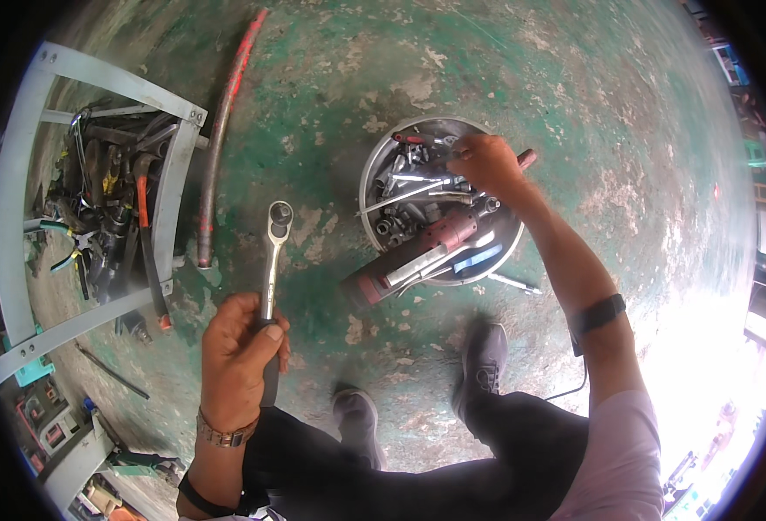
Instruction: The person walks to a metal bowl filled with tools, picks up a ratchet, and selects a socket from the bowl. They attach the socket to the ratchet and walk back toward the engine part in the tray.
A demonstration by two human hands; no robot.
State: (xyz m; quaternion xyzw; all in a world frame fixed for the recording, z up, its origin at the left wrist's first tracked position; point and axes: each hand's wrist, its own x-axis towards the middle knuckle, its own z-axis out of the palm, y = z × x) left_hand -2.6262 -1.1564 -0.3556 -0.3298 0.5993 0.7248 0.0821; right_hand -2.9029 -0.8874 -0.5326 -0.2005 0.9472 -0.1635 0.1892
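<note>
My left hand (242,356) is wrapped round the dark grip of a ratchet wrench (270,269), its round head pointing up and away from me over the floor. My right hand (489,165) is over the far right part of a round metal tray (364,193). Its fingers are bent and drawn together above the tools; whatever they hold, if anything, is hidden. Inside the tray lie several sockets (389,227) and metal rods. A red and dark power tool (418,253) rests across the tray's near left rim, its dark end sticking out past it.
A long red bar (227,130) lies on the worn green floor (313,95). At left, a grey metal frame (170,187) surrounds a pile of pliers and other tools, with an orange-handled tool (144,204). My shoes (485,352) stand close to the tray's near side.
</note>
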